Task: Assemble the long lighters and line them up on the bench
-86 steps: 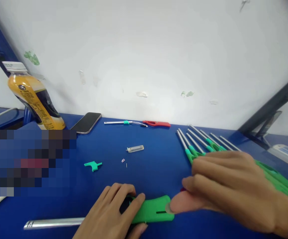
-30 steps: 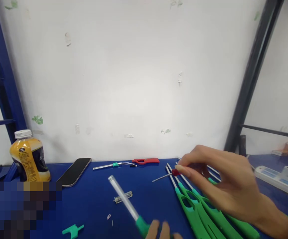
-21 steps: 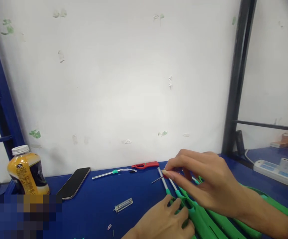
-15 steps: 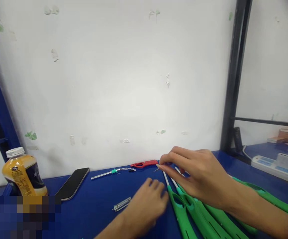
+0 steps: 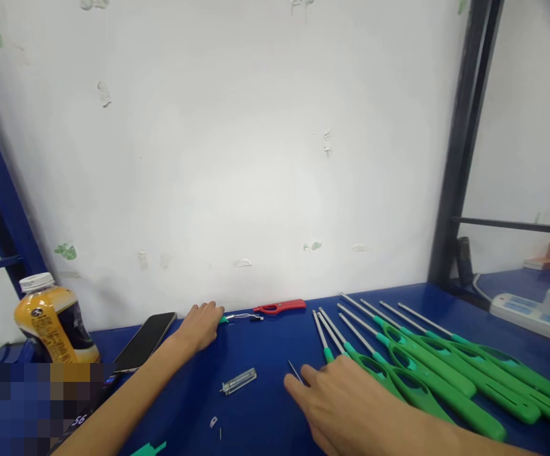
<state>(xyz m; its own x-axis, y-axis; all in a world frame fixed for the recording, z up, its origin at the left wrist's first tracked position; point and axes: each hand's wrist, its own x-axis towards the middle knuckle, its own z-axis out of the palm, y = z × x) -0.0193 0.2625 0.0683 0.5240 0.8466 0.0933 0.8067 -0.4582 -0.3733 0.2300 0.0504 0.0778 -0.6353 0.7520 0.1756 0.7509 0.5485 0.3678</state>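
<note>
My left hand [image 5: 202,324] is at the back of the table, fingers curled over a metal lighter tube. Most of that tube is hidden; its teal end piece [image 5: 223,319] and thin wires [image 5: 246,316] stick out on the right. My right hand [image 5: 341,396] is low over the table beside the green lighters, its fingers closed around a thin metal rod [image 5: 295,371] that points up and left. Several green long-neck lighters [image 5: 445,367] lie fanned out to the right, some partly behind this hand. Between my hands lies a see-through fuel tank [image 5: 239,381].
A red lighter [image 5: 280,307] lies against the wall. At left are a phone [image 5: 145,342] and a yellow bottle [image 5: 56,320]. A tiny metal piece [image 5: 213,422], a small pin [image 5: 220,434] and a teal part [image 5: 149,449] lie in front. A power strip [image 5: 535,316] stands far right.
My left hand has moved left and back onto the metal tube. My right hand has come down and nearer with the thin rod, and more of the green lighters show.
</note>
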